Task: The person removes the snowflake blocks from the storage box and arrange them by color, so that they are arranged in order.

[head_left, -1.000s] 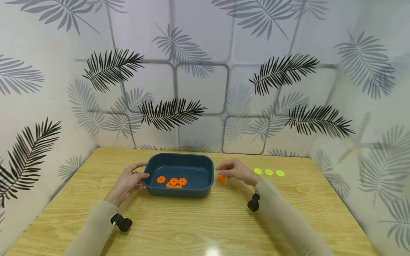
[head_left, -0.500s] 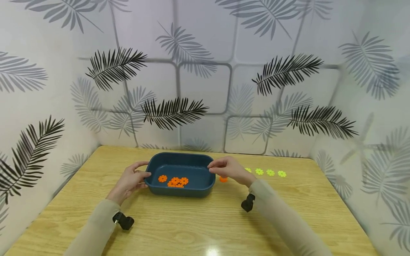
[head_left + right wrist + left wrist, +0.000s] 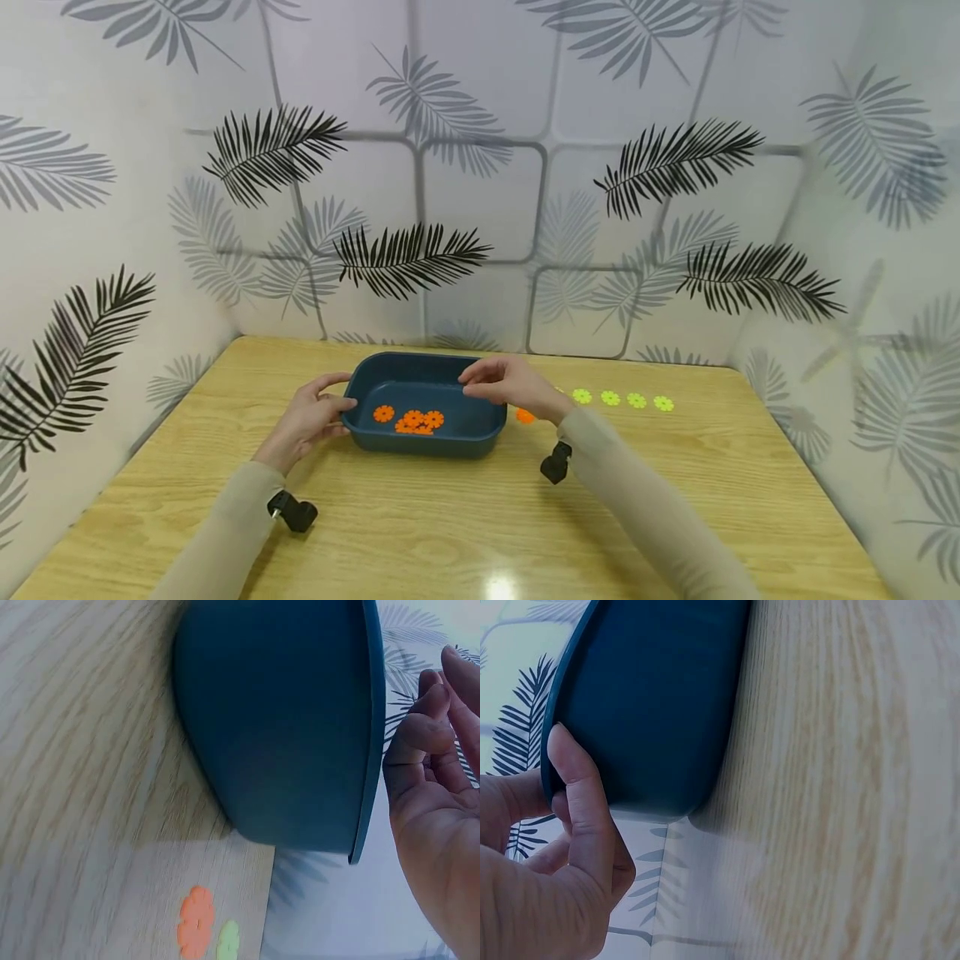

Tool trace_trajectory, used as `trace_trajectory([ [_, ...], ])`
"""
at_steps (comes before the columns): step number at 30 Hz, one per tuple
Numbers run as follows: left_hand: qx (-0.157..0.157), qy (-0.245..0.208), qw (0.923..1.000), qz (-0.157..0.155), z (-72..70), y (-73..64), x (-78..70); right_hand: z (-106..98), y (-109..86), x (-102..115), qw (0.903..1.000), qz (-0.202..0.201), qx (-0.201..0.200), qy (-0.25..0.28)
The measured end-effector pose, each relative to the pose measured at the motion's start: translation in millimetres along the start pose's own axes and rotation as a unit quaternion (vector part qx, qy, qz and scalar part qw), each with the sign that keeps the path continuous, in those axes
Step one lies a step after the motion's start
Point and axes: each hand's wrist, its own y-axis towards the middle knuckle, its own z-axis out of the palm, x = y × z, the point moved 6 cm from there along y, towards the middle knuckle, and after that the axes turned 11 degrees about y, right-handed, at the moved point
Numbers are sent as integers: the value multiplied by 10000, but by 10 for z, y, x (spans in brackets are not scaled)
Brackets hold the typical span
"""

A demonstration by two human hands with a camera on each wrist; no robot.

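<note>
Dark blue tub (image 3: 442, 446) upright on the wood-grain bench (image 3: 420, 533), toward the back edge. Grasped at its left end by the left hand (image 3: 311, 421), with digits on both sides of the rim, as plain from the left wrist as from above. Inside the tub, on its floor toward the front left, orange flower-shaped pieces (image 3: 413, 417), mostly bunched and overlapping, with a lone orange piece (image 3: 384, 413) just to their left. Over the tub's right end, the right hand (image 3: 513, 386), fingers bent, tips directed inward above the tub. Cannot tell, from either view, whether released or pinching something small. Just right of the tub, flat on the bench near the right wrist, another orange piece (image 3: 525, 414). Farther right, a row of yellow-green flower-shaped pieces (image 3: 610, 398), four in full sight, plus a sliver of one more beside the right wrist. Pale sleeves (image 3: 232, 525) on both arms, with a black device (image 3: 296, 510) at each wrist. Behind everything, a pale wall (image 3: 480, 208) with black and grey leaf prints.
</note>
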Motion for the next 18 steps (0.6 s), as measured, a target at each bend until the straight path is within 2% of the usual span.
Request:
trace_trajectory([
  [6, 9, -15, 10000, -7, 4, 8, -8, 111, 125, -1, 9998, -87, 187, -1],
  [11, -7, 45, 10000, 31, 3, 9, -18, 262, 235, -47, 9983, 73, 580, 21],
  [18, -18, 89, 9999, 52, 5, -4, -15, 447, 346, -107, 9938, 310, 1043, -242],
])
